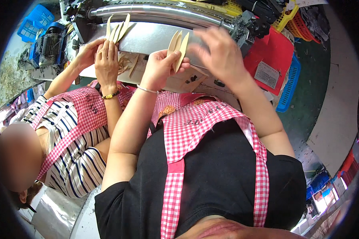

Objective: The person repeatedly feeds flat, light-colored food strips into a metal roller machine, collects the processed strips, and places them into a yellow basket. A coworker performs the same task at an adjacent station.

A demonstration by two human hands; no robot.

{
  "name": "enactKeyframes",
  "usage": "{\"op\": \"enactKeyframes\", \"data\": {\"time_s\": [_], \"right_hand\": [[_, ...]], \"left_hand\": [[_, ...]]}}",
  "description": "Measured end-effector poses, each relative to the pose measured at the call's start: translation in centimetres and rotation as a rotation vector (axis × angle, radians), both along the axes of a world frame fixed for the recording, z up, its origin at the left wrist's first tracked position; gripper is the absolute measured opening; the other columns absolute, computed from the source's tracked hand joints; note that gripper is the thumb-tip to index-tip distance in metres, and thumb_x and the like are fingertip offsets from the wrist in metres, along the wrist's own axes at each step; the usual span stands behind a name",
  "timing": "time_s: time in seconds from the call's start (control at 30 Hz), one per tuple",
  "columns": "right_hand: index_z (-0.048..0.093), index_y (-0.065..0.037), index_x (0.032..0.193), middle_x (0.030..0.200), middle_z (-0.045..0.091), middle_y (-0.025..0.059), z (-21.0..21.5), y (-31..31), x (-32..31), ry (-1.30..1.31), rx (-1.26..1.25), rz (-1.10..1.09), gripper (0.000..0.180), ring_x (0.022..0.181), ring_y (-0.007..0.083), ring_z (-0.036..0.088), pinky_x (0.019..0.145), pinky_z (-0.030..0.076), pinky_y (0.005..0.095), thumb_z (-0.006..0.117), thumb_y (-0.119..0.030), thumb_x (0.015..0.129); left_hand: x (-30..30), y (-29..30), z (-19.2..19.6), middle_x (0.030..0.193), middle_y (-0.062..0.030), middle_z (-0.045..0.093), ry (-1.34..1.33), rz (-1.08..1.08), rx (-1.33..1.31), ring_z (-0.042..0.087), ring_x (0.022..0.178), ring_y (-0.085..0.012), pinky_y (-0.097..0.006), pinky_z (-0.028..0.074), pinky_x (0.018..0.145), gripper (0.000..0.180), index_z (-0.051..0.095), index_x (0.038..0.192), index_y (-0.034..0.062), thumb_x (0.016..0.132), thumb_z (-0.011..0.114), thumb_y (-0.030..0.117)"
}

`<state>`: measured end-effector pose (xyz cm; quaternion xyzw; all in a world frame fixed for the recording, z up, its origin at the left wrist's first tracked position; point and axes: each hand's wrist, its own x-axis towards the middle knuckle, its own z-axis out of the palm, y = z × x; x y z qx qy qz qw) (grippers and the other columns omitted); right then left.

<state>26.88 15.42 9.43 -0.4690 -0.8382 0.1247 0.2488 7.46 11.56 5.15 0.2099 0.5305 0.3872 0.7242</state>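
Observation:
My left hand [160,68], with a bracelet at the wrist, is closed on a few pale yellow, leaf-shaped strips [182,51]. They stand upright from the fingers, their pointed ends fanned apart. To the right, my right hand [221,49] is raised near the strips and blurred by motion. Its thumb and fingers look apart, and I see nothing between them. On my left, a co-worker's hands [101,53] hold several similar pale strips [117,30] over the metal plate.
A machine with a long metal roller [159,12] lies beyond the metal plate [147,38]. Thin scraps [125,65] rest on the near ledge. A red sheet [269,55], a blue basket [290,85] and a yellow basket [287,19] are at right. The co-worker sits close at left.

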Motion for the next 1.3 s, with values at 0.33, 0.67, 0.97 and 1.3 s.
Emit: {"op": "enactKeyframes", "data": {"time_s": [0.33,0.67,0.97,1.3], "right_hand": [[0.073,-0.009,0.108,0.104,0.071,0.0197,-5.3,17.9,-5.2,-0.269,-0.427,0.303,0.034,0.092,0.0331,0.069,0.081,0.054,0.0386,0.063,-0.008,0.076],[0.074,-0.002,0.096,0.104,0.070,0.0197,1.4,9.9,-3.4,0.104,-0.119,-0.081,0.020,0.096,0.0301,0.068,0.085,0.054,0.0400,0.061,-0.003,0.080],[0.062,-0.002,0.084,0.090,0.059,0.0085,-2.5,-3.8,-3.1,-0.065,0.251,0.254,0.014,0.090,0.0227,0.061,0.070,0.057,0.0300,0.060,-0.012,0.074],[0.066,-0.006,0.097,0.100,0.064,0.0089,-3.7,1.1,-1.3,0.043,0.408,0.178,0.019,0.098,0.0242,0.063,0.076,0.057,0.0344,0.063,-0.012,0.079]], "left_hand": [[-0.3,6.5,1.0,0.108,-0.0177,0.067,-0.051,0.006,-0.162,0.071,0.089,-0.0208,-0.022,0.061,0.070,0.025,0.057,0.114,-0.0127,0.097,0.060,0.006],[0.5,6.4,3.4,0.108,-0.0136,0.068,-0.276,0.002,0.099,0.069,0.100,-0.0211,-0.029,0.058,0.091,0.038,0.056,0.121,-0.0106,0.103,0.050,0.023],[0.9,-0.3,-0.3,0.086,-0.0048,0.066,-0.256,0.113,-0.101,0.065,0.073,-0.0111,-0.025,0.054,0.058,0.021,0.065,0.096,-0.0007,0.101,0.052,0.015],[0.0,5.4,-2.5,0.089,-0.0052,0.069,-0.165,0.042,0.079,0.069,0.079,-0.0180,-0.033,0.060,0.072,0.028,0.067,0.104,0.0000,0.101,0.053,0.024]]}}
